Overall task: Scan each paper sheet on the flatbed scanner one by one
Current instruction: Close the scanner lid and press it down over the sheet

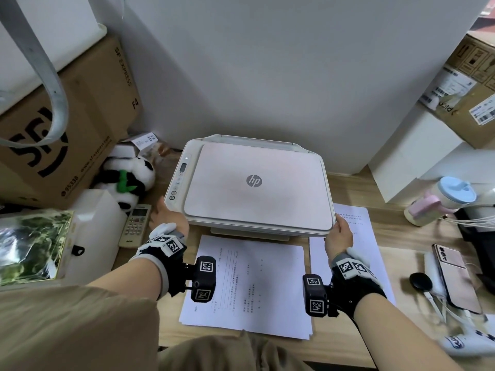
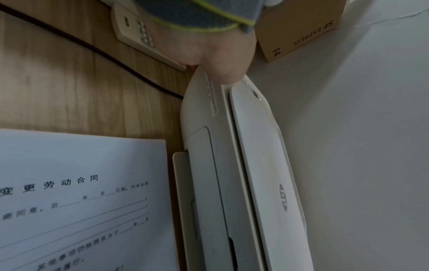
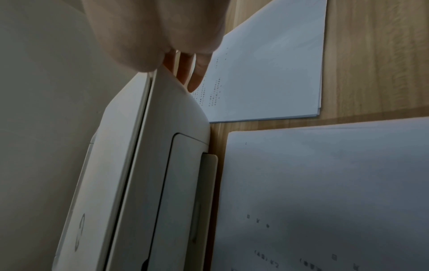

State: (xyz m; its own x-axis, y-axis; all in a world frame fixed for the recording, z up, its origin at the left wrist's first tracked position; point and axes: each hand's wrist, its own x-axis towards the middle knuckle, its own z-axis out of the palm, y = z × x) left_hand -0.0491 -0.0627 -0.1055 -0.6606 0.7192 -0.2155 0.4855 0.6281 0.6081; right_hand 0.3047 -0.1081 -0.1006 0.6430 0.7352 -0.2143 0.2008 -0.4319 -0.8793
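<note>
My left hand [image 1: 167,219] grips the scanner [image 1: 249,186] at its near-left corner, thumb on top; my right hand [image 1: 338,235] holds the near-right corner, with the fingers [image 3: 194,73] reaching down its side. The lid is down flat, the logo facing up. The scanner sits at the centre of the wooden surface [image 1: 353,341], backed against a white wall [image 1: 267,62] at 12 o'clock.

At 6 o'clock from the scanner lies a stack of printed sheets [image 1: 249,285], just in front of its tray. A second pile of sheets [image 1: 359,236] lies at 4 o'clock, partly tucked under the scanner's right edge.

At 9 o'clock a remote control [image 1: 135,226] lies beside my left hand, with a panda plush [image 1: 128,180] behind it and a large cardboard box [image 1: 61,135] at 10 o'clock. At 3 o'clock stand a cup with a blue lid [image 1: 442,204] and white boxes [image 1: 409,162] against the wall, another cardboard box [image 1: 468,84] stacked on top. At 4 o'clock a pink phone [image 1: 455,277] rests among white cables
</note>
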